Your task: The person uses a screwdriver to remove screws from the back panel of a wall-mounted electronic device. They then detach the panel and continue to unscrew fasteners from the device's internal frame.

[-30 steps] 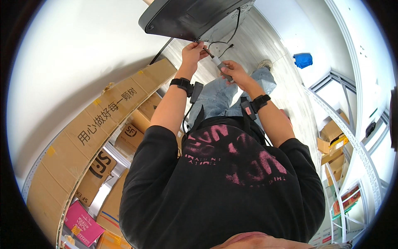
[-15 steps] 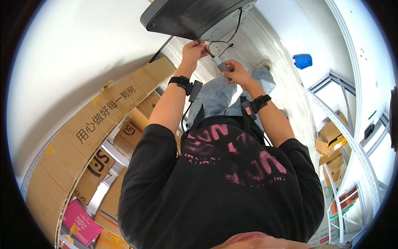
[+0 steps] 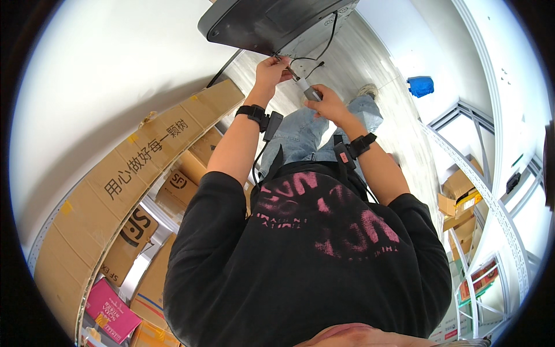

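Observation:
My right hand (image 3: 329, 104) is closed round a slim grey tool (image 3: 304, 87) with a dark shaft; it looks like an electric screwdriver, though its exact kind is hard to make out. The shaft slants up and left toward my left hand (image 3: 270, 75). That hand is closed, its fingertips pinched around the front end of the shaft, just below the lower edge of a large black device (image 3: 260, 28). What lies between those fingertips is hidden. A black cable (image 3: 333, 36) hangs from the device's underside and loops behind my hands, its plug end loose beside the tool.
A long cardboard sheet (image 3: 110, 185) runs along the left wall, with several boxes and a pink box (image 3: 113, 310) beside it. On the right stand white metal shelves (image 3: 457, 153) holding cartons. A blue object (image 3: 421, 86) lies beyond the floor (image 3: 399, 110).
My right hand has shifted slightly up and left with the tool and turned a little around it. The left hand stays almost in place at the device's edge.

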Demonstrator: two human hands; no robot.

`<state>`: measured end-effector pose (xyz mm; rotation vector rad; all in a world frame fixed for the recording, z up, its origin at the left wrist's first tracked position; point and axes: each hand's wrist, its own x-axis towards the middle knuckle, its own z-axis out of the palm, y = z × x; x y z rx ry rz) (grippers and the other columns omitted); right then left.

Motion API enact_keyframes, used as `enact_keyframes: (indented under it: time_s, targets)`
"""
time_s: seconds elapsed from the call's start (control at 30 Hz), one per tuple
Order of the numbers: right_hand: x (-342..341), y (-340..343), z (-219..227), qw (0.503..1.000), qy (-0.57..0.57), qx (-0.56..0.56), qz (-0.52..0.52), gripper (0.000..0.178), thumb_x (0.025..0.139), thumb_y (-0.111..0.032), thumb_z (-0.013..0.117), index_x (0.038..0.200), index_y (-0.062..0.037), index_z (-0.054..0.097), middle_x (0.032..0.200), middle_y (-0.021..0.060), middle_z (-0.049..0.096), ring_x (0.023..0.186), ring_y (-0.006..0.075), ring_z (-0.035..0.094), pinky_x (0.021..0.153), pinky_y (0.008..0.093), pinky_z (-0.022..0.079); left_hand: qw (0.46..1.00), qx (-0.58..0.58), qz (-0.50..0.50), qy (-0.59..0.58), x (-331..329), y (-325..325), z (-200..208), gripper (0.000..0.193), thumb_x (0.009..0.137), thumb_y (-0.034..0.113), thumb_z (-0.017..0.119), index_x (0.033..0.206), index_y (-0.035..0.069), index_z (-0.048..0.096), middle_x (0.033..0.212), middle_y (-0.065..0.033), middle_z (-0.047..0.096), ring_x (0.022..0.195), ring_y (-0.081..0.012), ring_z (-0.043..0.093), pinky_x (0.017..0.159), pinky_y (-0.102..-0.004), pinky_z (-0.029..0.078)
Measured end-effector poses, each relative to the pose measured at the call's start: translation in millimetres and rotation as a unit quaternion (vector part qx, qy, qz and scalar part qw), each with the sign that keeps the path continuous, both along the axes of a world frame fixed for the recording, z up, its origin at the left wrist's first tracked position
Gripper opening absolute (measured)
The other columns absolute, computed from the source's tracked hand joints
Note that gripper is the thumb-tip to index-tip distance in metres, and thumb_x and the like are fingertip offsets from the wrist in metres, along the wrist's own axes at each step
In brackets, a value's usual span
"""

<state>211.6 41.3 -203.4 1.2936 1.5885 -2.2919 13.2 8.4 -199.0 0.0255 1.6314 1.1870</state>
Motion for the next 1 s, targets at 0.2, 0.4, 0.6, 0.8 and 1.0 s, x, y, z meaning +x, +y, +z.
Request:
enact_keyframes:
  time_s: [0.2, 0.4, 0.6, 0.8, 1.0]
  targets:
    - [-8.5, 2.6, 3.9, 0.999, -0.025, -0.023, 0.0, 0.059, 0.072, -0.023, 0.071, 0.122, 0.0023, 0.049, 0.106, 0.0196, 0.058, 0.089, 0.0273, 0.058, 0.074, 0.0347, 0.047, 1.0, 0.01, -0.019, 0.01, -4.0, -3.0, -5.7, 0.012, 0.089, 0.013, 0.059, 0.087, 0.001, 0.06, 0.077, -0.0063, 0.061, 0.065, -0.016, 0.063, 0.06, -0.0272, 0.055]
    - [-6.5, -1.5, -12.4, 0.974, -0.006, 0.217, 0.061, 0.058, 0.07, -0.021, 0.072, 0.12, 0.0003, 0.051, 0.106, 0.0211, 0.055, 0.092, 0.0345, 0.057, 0.083, 0.0379, 0.045, 0.998, 0.043, 0.02, -0.034, -2.5, -5.0, 0.7, 0.011, 0.09, 0.012, 0.058, 0.09, 0.001, 0.059, 0.077, -0.0073, 0.062, 0.068, -0.0168, 0.063, 0.062, -0.0278, 0.055]
    - [-13.3, -8.7, -18.2, 0.954, -0.029, 0.291, 0.061, 0.049, 0.072, -0.018, 0.07, 0.114, 0.0001, 0.053, 0.105, 0.0213, 0.055, 0.092, 0.0344, 0.058, 0.078, 0.0371, 0.046, 1.0, 0.007, 0.028, -0.004, -4.2, -4.7, 3.2, 0.01, 0.09, 0.009, 0.055, 0.095, 0.0, 0.056, 0.083, -0.0094, 0.064, 0.07, -0.0161, 0.063, 0.064, -0.028, 0.054]
    - [-11.6, -4.1, -29.0, 1.0, 0.013, -0.012, -0.016, 0.05, 0.074, -0.017, 0.068, 0.116, 0.0027, 0.051, 0.096, 0.017, 0.058, 0.089, 0.0273, 0.058, 0.079, 0.0353, 0.046, 0.999, 0.038, 0.027, -0.006, -4.2, -4.9, -5.1, 0.011, 0.091, 0.007, 0.052, 0.097, -0.001, 0.055, 0.086, -0.011, 0.065, 0.071, -0.0163, 0.063, 0.065, -0.028, 0.054]
    - [-11.9, -1.6, -10.1, 0.96, -0.041, 0.261, 0.096, 0.057, 0.069, -0.019, 0.071, 0.119, 0.0006, 0.051, 0.103, 0.0234, 0.058, 0.092, 0.0363, 0.058, 0.081, 0.0385, 0.046, 0.997, 0.043, 0.058, -0.04, -1.4, -4.2, 1.4, 0.009, 0.091, 0.007, 0.052, 0.096, 0.0, 0.056, 0.087, -0.01, 0.065, 0.074, -0.0173, 0.065, 0.065, -0.0284, 0.054]
